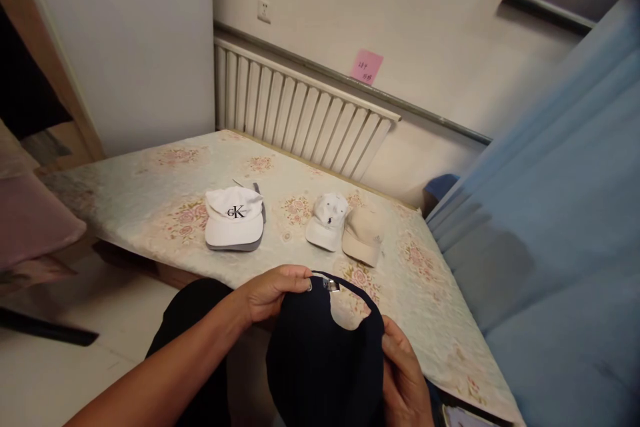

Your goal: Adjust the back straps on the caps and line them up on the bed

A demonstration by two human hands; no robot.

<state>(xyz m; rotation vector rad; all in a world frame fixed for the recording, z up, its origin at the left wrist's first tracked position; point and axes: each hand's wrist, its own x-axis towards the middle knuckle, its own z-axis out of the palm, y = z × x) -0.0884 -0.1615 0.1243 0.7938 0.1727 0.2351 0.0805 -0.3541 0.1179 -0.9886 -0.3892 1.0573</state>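
A dark navy baseball cap (315, 353) is held up close to me, its back opening and strap with a metal buckle facing away. My left hand (273, 290) pinches the rim beside the buckle. On the other side, my right hand (405, 373) grips the cap's edge, thumb on the outside. Beyond, on the floral bed cover, lies a white cap (234, 213) with black letters, stacked over a grey one (240, 246). Farther right, a white cap (327, 220) with a small dark logo sits against a beige cap (364, 235).
The flowered mattress (280, 173) spreads before me, with a white radiator (300, 107) behind it. A blue curtain (550, 213) hangs along the right. A pink note (367, 67) is stuck on the wall. To the left are a pink cushion-like thing (37, 220) and a black bar (50, 328).
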